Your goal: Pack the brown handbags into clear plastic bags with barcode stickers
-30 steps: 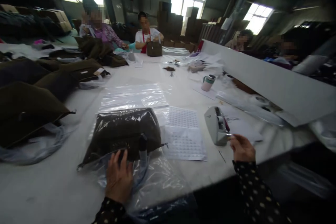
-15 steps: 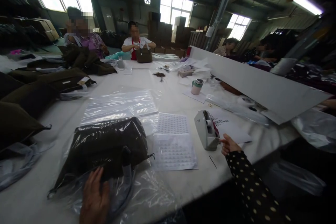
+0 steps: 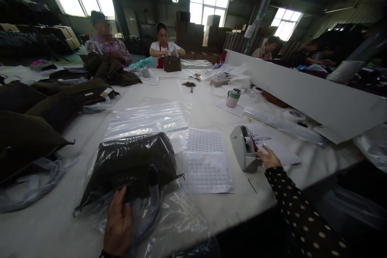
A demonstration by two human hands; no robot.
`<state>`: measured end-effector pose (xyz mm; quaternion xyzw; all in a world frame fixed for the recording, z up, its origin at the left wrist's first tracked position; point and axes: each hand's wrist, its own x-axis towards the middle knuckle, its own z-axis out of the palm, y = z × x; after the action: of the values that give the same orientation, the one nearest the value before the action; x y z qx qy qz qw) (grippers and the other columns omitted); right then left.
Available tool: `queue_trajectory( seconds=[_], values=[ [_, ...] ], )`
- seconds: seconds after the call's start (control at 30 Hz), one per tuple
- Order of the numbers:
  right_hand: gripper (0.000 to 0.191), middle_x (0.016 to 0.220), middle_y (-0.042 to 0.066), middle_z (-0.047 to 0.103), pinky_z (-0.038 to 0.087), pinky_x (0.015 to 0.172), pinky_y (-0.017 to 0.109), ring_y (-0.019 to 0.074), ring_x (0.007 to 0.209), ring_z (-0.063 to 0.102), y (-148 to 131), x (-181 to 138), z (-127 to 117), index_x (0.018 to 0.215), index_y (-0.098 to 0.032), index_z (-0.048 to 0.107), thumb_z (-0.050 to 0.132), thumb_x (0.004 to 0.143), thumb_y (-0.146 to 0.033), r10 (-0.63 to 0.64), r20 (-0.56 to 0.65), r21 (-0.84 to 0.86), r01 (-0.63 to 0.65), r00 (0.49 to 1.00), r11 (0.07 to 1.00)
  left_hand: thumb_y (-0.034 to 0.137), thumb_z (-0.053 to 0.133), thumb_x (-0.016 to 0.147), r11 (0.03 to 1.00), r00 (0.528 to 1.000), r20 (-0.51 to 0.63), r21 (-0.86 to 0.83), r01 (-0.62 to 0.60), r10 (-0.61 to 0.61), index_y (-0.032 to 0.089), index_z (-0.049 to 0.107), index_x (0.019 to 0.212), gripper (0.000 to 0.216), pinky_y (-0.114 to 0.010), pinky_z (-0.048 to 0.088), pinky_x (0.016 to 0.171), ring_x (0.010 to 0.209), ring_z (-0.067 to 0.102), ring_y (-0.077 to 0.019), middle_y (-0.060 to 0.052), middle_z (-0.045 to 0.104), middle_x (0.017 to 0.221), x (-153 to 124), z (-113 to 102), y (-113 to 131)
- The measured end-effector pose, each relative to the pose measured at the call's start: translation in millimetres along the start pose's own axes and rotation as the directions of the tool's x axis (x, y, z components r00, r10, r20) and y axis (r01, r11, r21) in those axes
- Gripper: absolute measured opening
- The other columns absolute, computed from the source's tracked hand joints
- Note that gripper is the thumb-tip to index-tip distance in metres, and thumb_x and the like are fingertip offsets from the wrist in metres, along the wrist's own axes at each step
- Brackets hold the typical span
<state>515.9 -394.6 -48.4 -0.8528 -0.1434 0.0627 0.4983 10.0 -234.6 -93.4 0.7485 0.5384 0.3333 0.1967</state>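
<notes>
A dark olive bag (image 3: 133, 165) lies inside a clear plastic bag (image 3: 178, 217) on the table in front of me. Its handle (image 3: 155, 197), in pale wrapping, hangs toward the near side. My left hand (image 3: 118, 223) rests at the near edge of the bag, fingers stretched out on the plastic. To the right stands a grey tape dispenser (image 3: 243, 151). My right hand (image 3: 270, 158) is at its front end, fingers apart, the fingertips at or touching the cutting edge. Whether any tape is on them I cannot tell. Printed label sheets (image 3: 208, 169) lie between bag and dispenser.
More olive bags (image 3: 27, 137) are piled on the left. A lidded cup (image 3: 234, 98) stands beyond the dispenser, near a handwritten sheet (image 3: 281, 149). A long white board (image 3: 302, 88) borders the right side. A co-worker (image 3: 165, 50) across the table handles another bag.
The right hand's fingers have gone from a pinch at the dispenser's front to being spread there. The left hand stays by the bag. The whole view has shifted slightly.
</notes>
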Motion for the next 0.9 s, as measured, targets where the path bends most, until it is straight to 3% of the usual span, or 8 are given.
queue_trajectory(
  seconds=[0.1,0.27,0.33,0.47,0.6,0.7,0.8,0.9],
  values=[
    [0.073,0.065,0.001,0.063,0.047,0.056,0.028,0.0167,0.059,0.058,-4.2,0.8,7.0,0.114,-0.016,0.048,0.07,0.051,-0.045,0.05,0.036,0.056,-0.052,0.998,0.997,0.026,0.033,0.09,1.0,1.0,-0.015,0.008,-0.019,0.019,0.032,0.021,0.138,0.05,-0.059,0.029,0.104,0.128,0.03,-0.0296,-0.007,0.037,0.135,0.0,0.0,1.0],
    [0.051,0.063,0.004,0.063,0.035,0.034,0.028,0.0128,0.037,0.042,17.9,-29.1,-10.7,0.085,-0.02,0.049,0.056,0.055,-0.06,0.132,0.089,0.031,-0.136,0.987,0.99,0.026,0.036,0.089,0.998,0.997,-0.05,0.007,-0.058,0.058,0.031,0.022,0.138,0.051,-0.055,0.031,0.104,0.127,0.032,-0.0298,-0.006,0.039,0.134,-0.9,2.2,0.5],
    [0.047,0.059,0.004,0.061,0.04,0.039,0.032,0.016,0.042,0.046,27.4,-40.1,-19.2,0.077,-0.021,0.049,0.066,0.048,-0.054,0.142,0.055,-0.043,-0.139,0.988,0.989,0.026,0.035,0.089,0.998,0.996,-0.059,0.011,-0.062,0.063,0.03,0.022,0.138,0.051,-0.053,0.03,0.105,0.127,0.032,-0.029,-0.006,0.039,0.134,-1.4,2.7,-0.2],
    [0.048,0.054,0.002,0.059,0.045,0.069,0.046,0.0271,0.066,0.057,24.3,-53.0,-32.6,0.078,-0.021,0.054,0.076,0.041,-0.041,0.093,-0.013,-0.171,-0.093,0.996,0.981,0.025,0.035,0.089,0.998,0.996,-0.063,-0.007,-0.059,0.058,0.03,0.022,0.137,0.051,-0.052,0.029,0.106,0.128,0.031,-0.0271,-0.005,0.04,0.133,-2.6,3.1,-1.8],
    [0.056,0.054,-0.003,0.057,0.046,0.06,0.035,0.0184,0.055,0.055,-16.7,-76.1,-22.6,0.096,-0.022,0.048,0.072,0.05,-0.045,-0.057,0.229,0.147,0.023,0.972,0.989,0.023,0.034,0.089,0.997,0.998,-0.061,-0.076,-0.03,0.026,0.03,0.022,0.137,0.05,-0.055,0.027,0.105,0.128,0.03,-0.0282,-0.008,0.038,0.134,-3.4,4.2,-2.0],
    [0.054,0.054,-0.007,0.052,0.037,0.045,0.026,0.011,0.043,0.045,-64.8,-105.8,9.0,0.1,-0.025,0.042,0.07,0.058,-0.046,-0.258,0.519,0.396,0.038,0.815,0.917,0.019,0.032,0.089,0.992,0.996,-0.074,-0.113,-0.061,0.052,0.029,0.02,0.137,0.051,-0.057,0.027,0.104,0.128,0.03,-0.0283,-0.01,0.038,0.133,-4.6,5.4,-2.7],
    [0.049,0.054,-0.006,0.051,0.035,0.043,0.026,0.0115,0.044,0.044,-115.9,-140.3,54.5,0.098,-0.026,0.04,0.067,0.063,-0.047,-0.385,0.763,0.432,0.034,0.52,0.901,0.014,0.032,0.088,0.988,0.992,-0.098,-0.124,-0.087,0.075,0.024,0.021,0.137,0.051,-0.057,0.028,0.104,0.128,0.03,-0.0285,-0.012,0.038,0.133,-8.0,6.2,-3.1],
    [0.043,0.056,-0.005,0.054,0.037,0.045,0.025,0.0123,0.048,0.048,-162.3,-178.0,106.2,0.095,-0.025,0.038,0.067,0.067,-0.04,-0.426,0.882,0.435,0.0,0.202,0.9,0.011,0.034,0.085,0.988,0.993,-0.114,-0.146,-0.05,0.034,0.021,0.02,0.137,0.054,-0.052,0.033,0.104,0.127,0.032,-0.0271,-0.013,0.037,0.135,-12.1,5.8,-1.2]
  ],
)
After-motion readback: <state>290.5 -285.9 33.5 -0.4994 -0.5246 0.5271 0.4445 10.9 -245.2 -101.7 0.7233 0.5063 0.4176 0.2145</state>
